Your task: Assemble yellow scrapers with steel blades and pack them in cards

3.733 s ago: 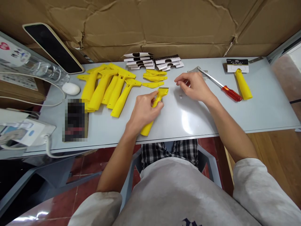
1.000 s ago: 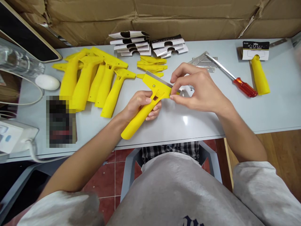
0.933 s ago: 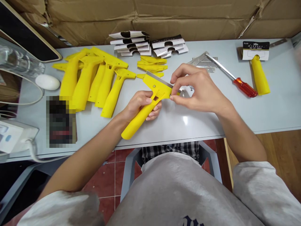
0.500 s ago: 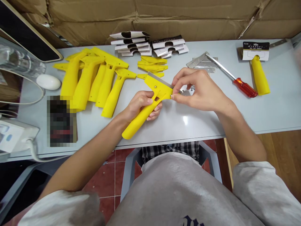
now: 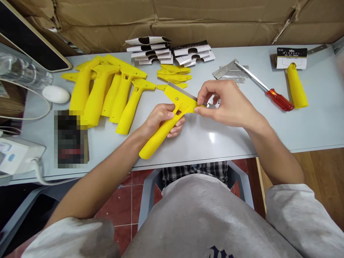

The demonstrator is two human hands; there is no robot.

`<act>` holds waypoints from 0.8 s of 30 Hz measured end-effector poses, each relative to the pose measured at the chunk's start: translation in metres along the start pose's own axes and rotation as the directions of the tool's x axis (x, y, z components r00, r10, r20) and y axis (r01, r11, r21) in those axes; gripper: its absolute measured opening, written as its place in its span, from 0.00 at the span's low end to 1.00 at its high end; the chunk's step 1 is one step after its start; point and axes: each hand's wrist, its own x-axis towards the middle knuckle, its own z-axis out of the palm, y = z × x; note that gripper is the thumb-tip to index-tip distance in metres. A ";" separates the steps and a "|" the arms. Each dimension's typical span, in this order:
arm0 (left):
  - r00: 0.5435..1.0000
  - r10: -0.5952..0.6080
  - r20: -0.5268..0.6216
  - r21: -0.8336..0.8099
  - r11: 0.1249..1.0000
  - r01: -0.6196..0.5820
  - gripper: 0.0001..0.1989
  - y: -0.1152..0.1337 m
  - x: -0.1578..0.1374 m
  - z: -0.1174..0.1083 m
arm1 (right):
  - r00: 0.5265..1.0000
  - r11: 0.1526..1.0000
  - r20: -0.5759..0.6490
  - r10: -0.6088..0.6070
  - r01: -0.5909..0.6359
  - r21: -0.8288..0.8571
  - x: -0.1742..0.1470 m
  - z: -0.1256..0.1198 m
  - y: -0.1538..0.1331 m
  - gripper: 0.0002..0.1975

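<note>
My left hand [image 5: 163, 118] is wrapped round the neck of a yellow scraper [image 5: 158, 138], whose handle slants down to the left. A metal blade [image 5: 182, 90] runs along the top edge of its head, and a small screw shows in the head's left part. With thumb and fingertips, my right hand [image 5: 224, 104] pinches the right end of the head; whether a small part is also between them is hidden. Just beyond the head lie several thin yellow plastic pieces [image 5: 174, 76]. Small metal bits [image 5: 213, 101] show partly behind my right fingers.
Several yellow scraper handles [image 5: 107, 89] are heaped at left. Folded cards [image 5: 150, 52] stand at the back. Flat metal blades [image 5: 231, 71] and a red-handled screwdriver [image 5: 279, 99] lie right, near a carded scraper [image 5: 297, 87]. A white mouse [image 5: 55, 94] and pixelated dark object [image 5: 71, 143] sit left.
The fingers of my right hand have shifted slightly at the right end of the scraper head. My left hand and the scraper have barely moved.
</note>
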 end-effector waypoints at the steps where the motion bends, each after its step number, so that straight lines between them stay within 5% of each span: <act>1: 1.000 -0.006 -0.007 0.002 1.000 0.006 0.21 0.000 0.000 -0.001 | 1.000 1.000 -0.004 0.001 -0.001 0.011 0.000 0.000 0.001 0.07; 9: 0.999 -0.032 -0.011 -0.028 0.999 0.032 0.26 -0.001 0.001 -0.002 | 0.996 0.982 -0.069 -0.048 0.059 0.178 0.001 -0.004 0.010 0.25; 12: 0.998 -0.057 -0.012 -0.033 0.998 0.057 0.27 0.002 0.001 -0.001 | 0.971 0.972 -0.240 -0.018 0.073 0.224 -0.001 -0.022 0.016 0.29; 15: 0.998 -0.049 0.025 -0.031 0.998 0.049 0.26 0.005 0.001 -0.002 | 0.882 0.977 -0.470 0.021 0.082 0.197 -0.012 -0.049 0.036 0.21; 18: 0.997 -0.027 0.069 -0.042 0.999 0.030 0.22 0.007 0.002 -0.005 | 0.749 0.983 -0.645 0.153 -0.183 0.020 -0.033 -0.074 0.072 0.10; 20: 0.997 -0.017 0.073 -0.069 0.997 0.022 0.21 0.007 0.003 -0.007 | 0.660 0.903 -0.721 0.212 -0.414 -0.113 -0.052 -0.087 0.101 0.09; 22: 0.997 -0.011 0.072 -0.101 0.995 0.018 0.18 0.005 0.004 -0.009 | 0.625 0.791 -0.740 0.249 -0.572 -0.216 -0.069 -0.094 0.127 0.11; 24: 0.998 -0.014 0.063 -0.156 0.987 0.024 0.15 0.004 0.004 -0.008 | 0.645 0.725 -0.716 0.266 -0.624 -0.293 -0.081 -0.094 0.147 0.15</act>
